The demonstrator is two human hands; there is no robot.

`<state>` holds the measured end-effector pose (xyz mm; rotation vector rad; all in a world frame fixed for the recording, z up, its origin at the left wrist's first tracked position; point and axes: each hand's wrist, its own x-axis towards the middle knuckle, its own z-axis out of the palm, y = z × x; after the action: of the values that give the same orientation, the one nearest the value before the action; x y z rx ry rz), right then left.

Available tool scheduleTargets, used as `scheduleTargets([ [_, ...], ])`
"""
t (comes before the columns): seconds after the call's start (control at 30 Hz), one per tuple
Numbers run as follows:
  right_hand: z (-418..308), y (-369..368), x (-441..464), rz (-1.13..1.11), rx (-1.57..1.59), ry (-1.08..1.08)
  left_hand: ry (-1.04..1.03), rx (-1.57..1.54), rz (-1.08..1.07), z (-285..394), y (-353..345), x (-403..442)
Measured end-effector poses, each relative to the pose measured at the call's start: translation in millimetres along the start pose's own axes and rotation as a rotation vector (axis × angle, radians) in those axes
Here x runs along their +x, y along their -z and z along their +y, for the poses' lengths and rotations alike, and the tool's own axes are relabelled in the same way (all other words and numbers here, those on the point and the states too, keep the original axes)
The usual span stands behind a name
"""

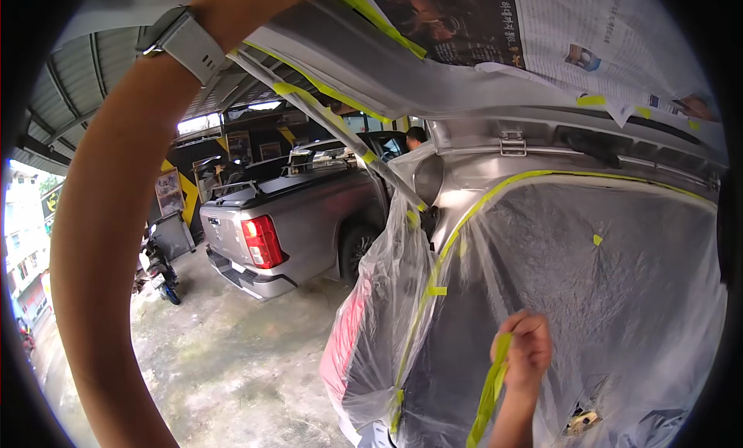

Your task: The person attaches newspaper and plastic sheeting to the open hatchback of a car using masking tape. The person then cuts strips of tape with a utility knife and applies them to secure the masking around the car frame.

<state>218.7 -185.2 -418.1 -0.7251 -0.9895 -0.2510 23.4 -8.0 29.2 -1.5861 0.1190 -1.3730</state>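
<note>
My right hand (526, 347) is closed, pinching the upper end of a yellow-green masking tape strip (486, 398) that hangs below it. Behind that hand, clear plastic sheeting (588, 270) covers a vehicle's rear opening, edged with a line of the same tape (443, 266). Raised high, my left arm wears a watch with a pale strap (186, 46). Only the back part of my left hand (259, 1) shows at the top edge, near the lifted rear door (340, 57); its fingers are out of sight. Newspaper (573, 34) is taped over that door.
A prop strut (333, 127) with tape on it slants between the door and the body. A grey pickup truck (302, 216) stands on the concrete floor (248, 347) behind. Farther left is a motorbike (160, 274). Part of a person (416, 137) shows beyond the truck.
</note>
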Motion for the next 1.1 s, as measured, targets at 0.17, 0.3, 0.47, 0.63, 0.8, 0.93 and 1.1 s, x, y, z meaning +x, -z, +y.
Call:
scheduleTargets([
  [0.17, 40.0, -8.7, -79.4, -0.067, 0.193, -0.361, -0.136, 0.195, 0.037, -10.3, -0.4, 1.3],
  [0.3, 65.5, -25.4, -128.9, -0.161, 0.305, -0.516, -0.202, 0.233, -0.087, -11.9, 3.2, -7.9],
  [0.47, 59.4, -47.1, -163.5, -0.317, 0.079, -0.646, -0.401, 0.478, -0.044, -23.0, 9.0, -11.8],
  [0.63, 65.4, -61.9, -171.6, -0.343, 0.109, -0.518, -0.261, 0.443, -0.131, -17.9, 18.1, -6.5],
  [0.8, 65.8, -67.5, -171.7, -0.369, 0.102, -0.596, -0.103, 0.430, -0.081, 3.0, 23.5, 7.7],
  [0.93, 65.1, -73.4, -175.7, -0.356, 0.102, -0.578, -0.249, 0.482, -0.073, -11.5, 17.9, 15.5],
  [1.1, 51.4, -73.1, -176.0, -0.418, 0.035, -0.512, -0.270, 0.452, -0.100, -14.3, 9.8, -1.0],
])
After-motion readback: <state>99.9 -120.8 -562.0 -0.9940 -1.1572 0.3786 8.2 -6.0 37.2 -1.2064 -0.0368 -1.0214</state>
